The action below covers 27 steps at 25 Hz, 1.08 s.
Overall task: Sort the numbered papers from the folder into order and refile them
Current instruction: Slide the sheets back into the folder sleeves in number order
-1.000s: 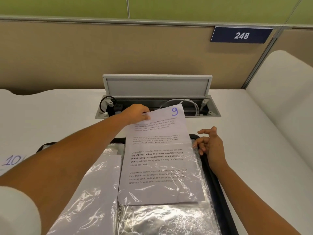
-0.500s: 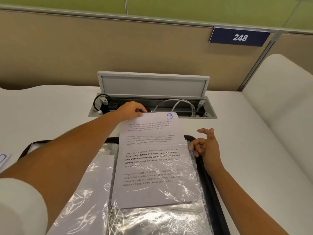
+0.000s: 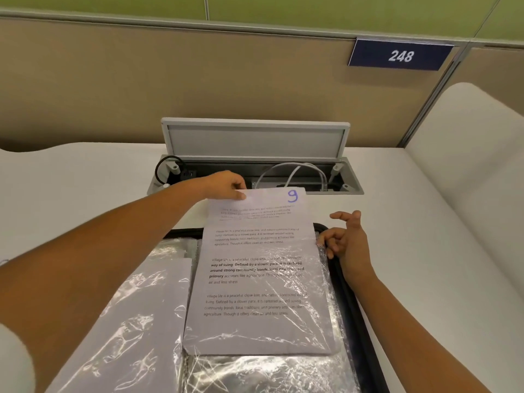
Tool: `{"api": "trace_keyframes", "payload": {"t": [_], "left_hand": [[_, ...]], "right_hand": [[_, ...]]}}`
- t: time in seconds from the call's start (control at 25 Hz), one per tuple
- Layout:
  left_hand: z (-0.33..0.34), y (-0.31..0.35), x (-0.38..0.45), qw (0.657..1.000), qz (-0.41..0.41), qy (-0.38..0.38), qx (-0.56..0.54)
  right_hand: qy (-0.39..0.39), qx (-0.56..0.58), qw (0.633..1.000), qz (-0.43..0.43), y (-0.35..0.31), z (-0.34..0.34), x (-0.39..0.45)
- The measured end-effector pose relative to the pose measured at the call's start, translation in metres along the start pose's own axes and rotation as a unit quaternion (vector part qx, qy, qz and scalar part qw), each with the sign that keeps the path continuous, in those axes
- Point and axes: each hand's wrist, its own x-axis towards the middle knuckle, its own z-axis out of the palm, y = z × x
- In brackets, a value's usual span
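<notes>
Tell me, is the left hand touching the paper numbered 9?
Touching: in the head view the left hand pinches the top left corner of the paper numbered 9.

Your two forearms enter from the bottom edge, both bare from the elbow region to the wrist. Your left hand (image 3: 224, 184) and your right hand (image 3: 347, 241) carry no gloves. No rings, watch, bracelet or strap can be made out on either wrist or on the fingers that show. The only garment in view is the short white fabric sleeve (image 3: 15, 361) at the lower left corner, covering your left upper arm; it is plain, with a rounded hem, and is blurred by closeness to the camera. Your right upper arm lies outside the picture.
</notes>
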Motion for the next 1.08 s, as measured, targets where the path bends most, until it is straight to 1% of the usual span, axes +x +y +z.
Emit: {"api": "trace_keyframes", "payload": {"t": [0.16,0.32,0.4,0.48,0.6,0.64,0.72,0.8,0.88,1.0,1.04,1.08], "left_hand": [[0.007,-0.025,-0.011,0.987,-0.099,0.041,-0.118],[0.015,-0.035,-0.018,0.967,-0.148,0.072,-0.192],[0.019,-0.033,-0.02,0.96,-0.157,0.065,-0.222],[0.024,-0.029,-0.021,0.948,-0.142,0.08,-0.275],[0.024,-0.022,-0.024,0.898,-0.127,0.149,-0.394],[0.024,-0.024,-0.026,0.895,-0.133,0.149,-0.399],[0.026,-0.029,-0.031,0.914,-0.151,0.113,-0.359],[0.03,-0.03,-0.04,0.915,-0.165,0.096,-0.354],[0.035,-0.029,-0.046,0.913,-0.14,0.089,-0.372],[0.039,-0.027,-0.055,0.905,-0.121,0.096,-0.397],[0.04,-0.025,-0.059,0.905,-0.125,0.106,-0.391],[0.041,-0.024,-0.062,0.913,-0.131,0.115,-0.369]], "right_hand": [[0.003,0.0,1.0,0.007,-0.001,0.001,0.0],[0.001,-0.006,1.0,0.006,-0.001,0.0,0.0],[0.001,-0.003,1.0,0.007,-0.001,0.001,-0.001],[0.004,-0.001,1.0,0.01,-0.001,0.0,-0.001],[0.008,-0.007,1.0,0.017,-0.001,0.001,0.0],[0.009,-0.008,1.0,0.017,-0.001,0.001,0.0],[0.01,-0.005,1.0,0.015,-0.002,0.0,0.0],[0.01,0.0,1.0,0.016,-0.001,0.0,0.0],[0.011,-0.003,1.0,0.015,-0.001,0.0,0.001],[0.014,-0.008,1.0,0.014,-0.001,0.001,0.001],[0.014,-0.008,1.0,0.013,-0.002,0.001,0.0],[0.012,-0.008,1.0,0.012,-0.002,0.001,0.0]]}}
